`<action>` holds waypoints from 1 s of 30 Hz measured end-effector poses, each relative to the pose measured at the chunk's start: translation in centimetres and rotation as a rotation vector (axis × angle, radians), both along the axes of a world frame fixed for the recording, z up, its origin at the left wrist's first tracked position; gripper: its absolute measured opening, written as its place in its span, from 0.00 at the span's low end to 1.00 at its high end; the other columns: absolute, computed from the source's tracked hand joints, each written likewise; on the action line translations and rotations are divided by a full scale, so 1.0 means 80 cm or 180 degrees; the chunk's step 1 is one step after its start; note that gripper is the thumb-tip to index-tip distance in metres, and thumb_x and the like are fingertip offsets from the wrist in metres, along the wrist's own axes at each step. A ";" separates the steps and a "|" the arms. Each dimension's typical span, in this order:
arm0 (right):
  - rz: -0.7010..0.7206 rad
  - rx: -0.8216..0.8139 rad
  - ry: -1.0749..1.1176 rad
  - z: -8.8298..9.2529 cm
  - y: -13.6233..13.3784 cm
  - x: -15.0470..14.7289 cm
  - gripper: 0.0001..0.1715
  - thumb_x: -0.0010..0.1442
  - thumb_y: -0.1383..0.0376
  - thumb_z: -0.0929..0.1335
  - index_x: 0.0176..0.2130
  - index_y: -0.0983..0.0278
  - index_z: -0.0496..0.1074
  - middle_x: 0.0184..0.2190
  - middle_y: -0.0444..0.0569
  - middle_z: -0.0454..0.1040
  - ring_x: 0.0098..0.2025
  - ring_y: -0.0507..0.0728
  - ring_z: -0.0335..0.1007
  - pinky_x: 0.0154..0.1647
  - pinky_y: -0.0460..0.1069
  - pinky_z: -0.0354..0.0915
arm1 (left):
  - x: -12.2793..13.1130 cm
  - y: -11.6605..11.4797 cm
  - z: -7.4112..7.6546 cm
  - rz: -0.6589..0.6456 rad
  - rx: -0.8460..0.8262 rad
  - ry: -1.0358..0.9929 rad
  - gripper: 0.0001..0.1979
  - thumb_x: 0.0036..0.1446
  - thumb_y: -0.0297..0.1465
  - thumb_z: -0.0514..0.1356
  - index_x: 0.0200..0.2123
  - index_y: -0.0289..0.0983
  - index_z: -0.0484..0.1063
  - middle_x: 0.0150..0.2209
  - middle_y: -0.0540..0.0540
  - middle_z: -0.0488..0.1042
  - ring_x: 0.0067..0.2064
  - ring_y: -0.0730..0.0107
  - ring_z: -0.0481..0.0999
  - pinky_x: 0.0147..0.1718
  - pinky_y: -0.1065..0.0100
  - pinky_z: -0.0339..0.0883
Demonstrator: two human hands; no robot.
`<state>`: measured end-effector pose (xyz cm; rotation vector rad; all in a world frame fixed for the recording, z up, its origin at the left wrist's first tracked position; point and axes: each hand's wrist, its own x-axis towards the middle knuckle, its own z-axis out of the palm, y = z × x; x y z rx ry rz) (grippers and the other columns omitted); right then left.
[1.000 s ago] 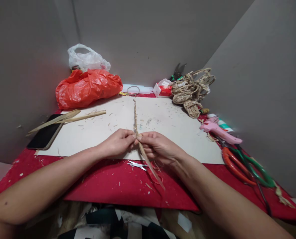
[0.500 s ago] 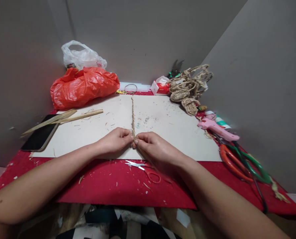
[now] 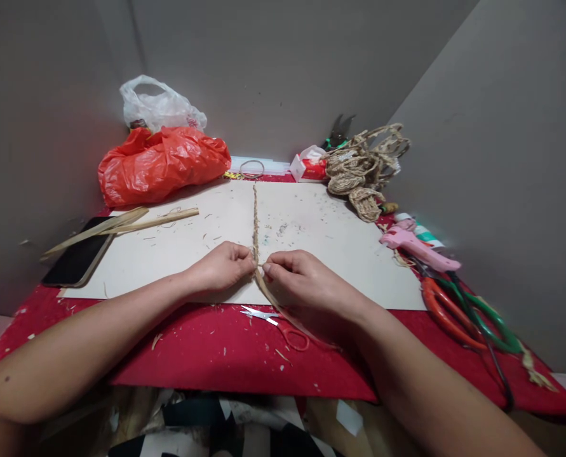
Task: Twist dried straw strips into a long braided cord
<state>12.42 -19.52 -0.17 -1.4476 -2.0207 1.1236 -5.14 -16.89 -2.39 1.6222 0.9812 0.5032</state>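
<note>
A thin braided straw cord (image 3: 255,219) lies straight away from me over the white board. At its near end my left hand (image 3: 224,266) is closed in a pinch on the braid. Just to the right, my right hand (image 3: 295,273) pinches a short strand that comes off the braid. A loose straw strip (image 3: 265,290) runs from the join down under the right hand and past the scissors. Red-handled scissors (image 3: 276,320) lie slightly spread on the red cloth below my hands. My fingers hide part of the join.
The white board (image 3: 340,254) carries straw crumbs. At left are a phone (image 3: 77,257) under dried leaf strips (image 3: 159,221) and a red plastic bag (image 3: 163,165). Along the right lie coiled braid (image 3: 359,165), a pink glue gun (image 3: 418,247) and large scissors (image 3: 449,314).
My right hand has drawn slightly right, away from my left, with a strand stretched between them. The loose strip below the braid now shows more clearly. The left hand stays at the braid.
</note>
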 end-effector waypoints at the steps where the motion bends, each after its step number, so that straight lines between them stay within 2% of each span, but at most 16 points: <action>1: -0.0017 -0.0107 0.0117 -0.001 0.000 -0.001 0.13 0.54 0.66 0.61 0.20 0.64 0.62 0.16 0.42 0.58 0.19 0.48 0.51 0.19 0.45 0.48 | 0.001 0.000 0.000 0.0011 -0.0011 -0.0045 0.09 0.51 0.32 0.53 0.22 0.35 0.64 0.20 0.52 0.62 0.22 0.79 0.57 0.24 0.73 0.54; 5: -0.0054 -0.0561 0.0638 -0.007 -0.005 -0.010 0.12 0.55 0.66 0.61 0.22 0.65 0.66 0.11 0.40 0.57 0.14 0.47 0.48 0.15 0.44 0.46 | 0.004 -0.004 0.001 0.0064 -0.0187 -0.0296 0.09 0.52 0.31 0.52 0.23 0.34 0.66 0.23 0.49 0.68 0.24 0.78 0.62 0.26 0.73 0.57; 8: -0.0153 -0.0704 0.0779 -0.012 -0.012 -0.015 0.13 0.56 0.66 0.60 0.22 0.64 0.65 0.09 0.40 0.58 0.12 0.47 0.50 0.14 0.44 0.46 | 0.007 -0.007 0.002 0.0235 -0.0370 -0.0354 0.09 0.51 0.30 0.53 0.22 0.34 0.65 0.19 0.51 0.66 0.22 0.80 0.60 0.23 0.74 0.54; 11: -0.0168 -0.0392 0.0628 -0.014 -0.017 -0.018 0.14 0.53 0.69 0.61 0.17 0.64 0.60 0.11 0.43 0.61 0.14 0.47 0.52 0.16 0.45 0.47 | 0.010 -0.010 0.004 0.0453 -0.0414 -0.0340 0.10 0.51 0.31 0.54 0.20 0.35 0.63 0.14 0.56 0.56 0.18 0.82 0.52 0.19 0.74 0.47; 16: -0.0007 0.0393 -0.0158 -0.012 -0.022 -0.023 0.15 0.53 0.70 0.61 0.17 0.63 0.57 0.14 0.43 0.58 0.18 0.48 0.49 0.20 0.46 0.45 | 0.015 -0.016 0.008 0.0671 -0.0646 -0.0505 0.08 0.49 0.28 0.56 0.20 0.34 0.64 0.13 0.56 0.58 0.16 0.83 0.52 0.18 0.74 0.47; 19: 0.0359 0.0493 -0.0362 -0.006 -0.028 -0.023 0.16 0.54 0.70 0.60 0.17 0.64 0.55 0.15 0.41 0.54 0.18 0.47 0.47 0.21 0.46 0.45 | 0.015 -0.018 0.010 0.0734 -0.0834 -0.0543 0.08 0.49 0.28 0.56 0.19 0.34 0.64 0.12 0.56 0.57 0.16 0.84 0.51 0.18 0.74 0.46; 22: 0.0944 0.0199 -0.0180 0.007 -0.032 -0.014 0.18 0.55 0.67 0.62 0.17 0.64 0.57 0.14 0.40 0.54 0.18 0.47 0.48 0.20 0.45 0.46 | 0.011 -0.016 0.011 0.0674 -0.0982 -0.0605 0.08 0.49 0.30 0.57 0.21 0.35 0.65 0.10 0.57 0.54 0.14 0.84 0.49 0.16 0.73 0.41; 23: 0.0903 0.0097 -0.0038 0.011 -0.031 -0.009 0.19 0.56 0.65 0.62 0.17 0.64 0.59 0.14 0.40 0.55 0.18 0.47 0.49 0.20 0.45 0.46 | 0.009 -0.015 0.011 0.0637 -0.1012 -0.0618 0.08 0.50 0.31 0.57 0.21 0.35 0.65 0.10 0.57 0.53 0.14 0.84 0.48 0.16 0.73 0.39; 24: 0.0662 0.0078 0.0126 0.015 -0.028 -0.005 0.20 0.58 0.62 0.62 0.17 0.64 0.61 0.13 0.40 0.56 0.17 0.47 0.49 0.19 0.45 0.47 | 0.007 -0.013 0.011 0.0592 -0.1026 -0.0634 0.08 0.50 0.32 0.58 0.22 0.35 0.66 0.10 0.58 0.53 0.13 0.84 0.47 0.16 0.72 0.38; 27: -0.0495 0.0358 0.0597 0.017 -0.015 0.004 0.21 0.59 0.55 0.62 0.21 0.65 0.66 0.15 0.43 0.63 0.18 0.48 0.55 0.21 0.44 0.53 | 0.003 -0.010 0.012 0.0431 -0.0975 -0.0709 0.09 0.51 0.34 0.58 0.23 0.36 0.66 0.11 0.57 0.51 0.14 0.84 0.46 0.16 0.71 0.38; 28: -0.0670 0.0367 0.0733 0.014 -0.010 0.004 0.20 0.58 0.55 0.63 0.23 0.66 0.67 0.17 0.45 0.66 0.20 0.48 0.58 0.22 0.44 0.55 | 0.002 -0.010 0.012 0.0375 -0.0949 -0.0730 0.10 0.52 0.35 0.58 0.23 0.36 0.66 0.11 0.57 0.51 0.14 0.84 0.45 0.17 0.71 0.38; 30: -0.0575 -0.0081 0.1041 0.005 -0.003 0.000 0.19 0.58 0.54 0.63 0.27 0.66 0.68 0.21 0.47 0.70 0.21 0.48 0.61 0.22 0.44 0.57 | 0.003 -0.011 0.012 0.0279 -0.0901 -0.0751 0.11 0.52 0.36 0.57 0.22 0.36 0.65 0.12 0.57 0.51 0.14 0.84 0.45 0.17 0.71 0.38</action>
